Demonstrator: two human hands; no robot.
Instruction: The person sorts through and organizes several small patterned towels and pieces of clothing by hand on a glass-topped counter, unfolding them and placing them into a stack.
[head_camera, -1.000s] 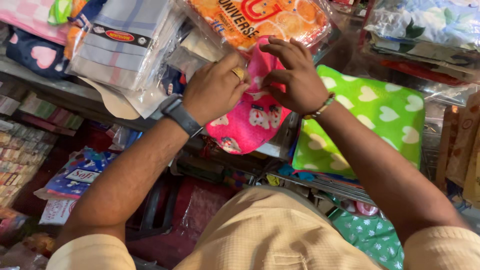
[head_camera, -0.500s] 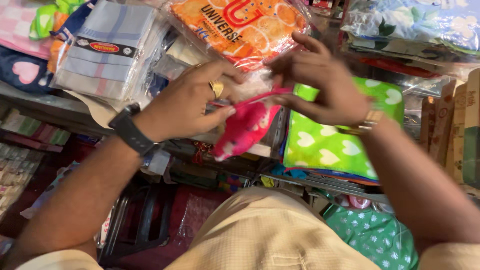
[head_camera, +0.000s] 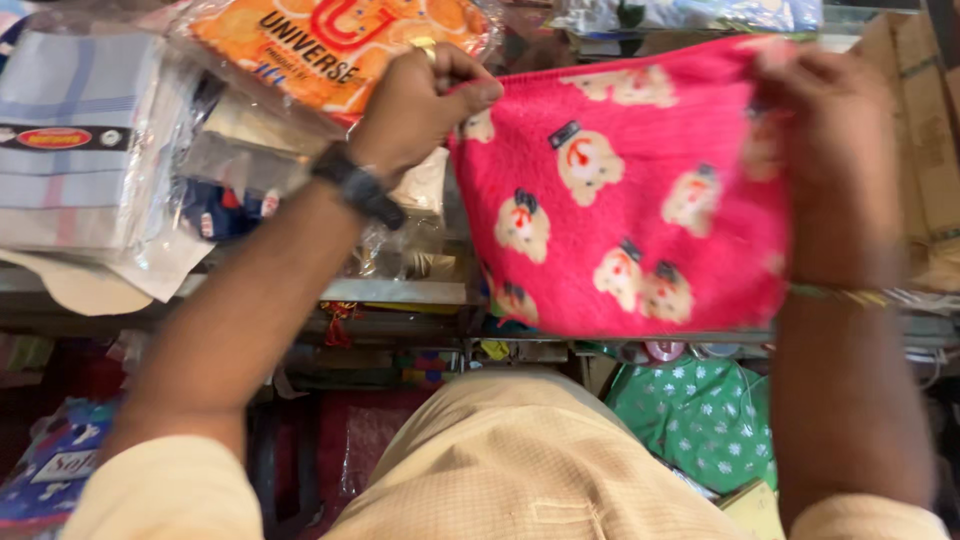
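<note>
A pink fleece cloth (head_camera: 620, 190) printed with small cream cartoon figures hangs spread out flat in front of me. My left hand (head_camera: 420, 95), with a black watch on the wrist and a ring on one finger, pinches its upper left corner. My right hand (head_camera: 830, 130), with a thin bracelet on the wrist, grips the upper right edge. The cloth hides the green heart-patterned item behind it.
An orange packet in clear plastic (head_camera: 320, 45) lies at the top left. A wrapped stack of checked cloths (head_camera: 80, 140) sits at the far left. A glass counter edge (head_camera: 400, 292) runs below. A green floral fabric (head_camera: 700, 410) lies lower right, a cardboard box (head_camera: 925, 130) at the right.
The bunched pink cloth has been pulled apart and now hangs open between my hands. My hands moved away from each other, left one leftward, right one rightward.
</note>
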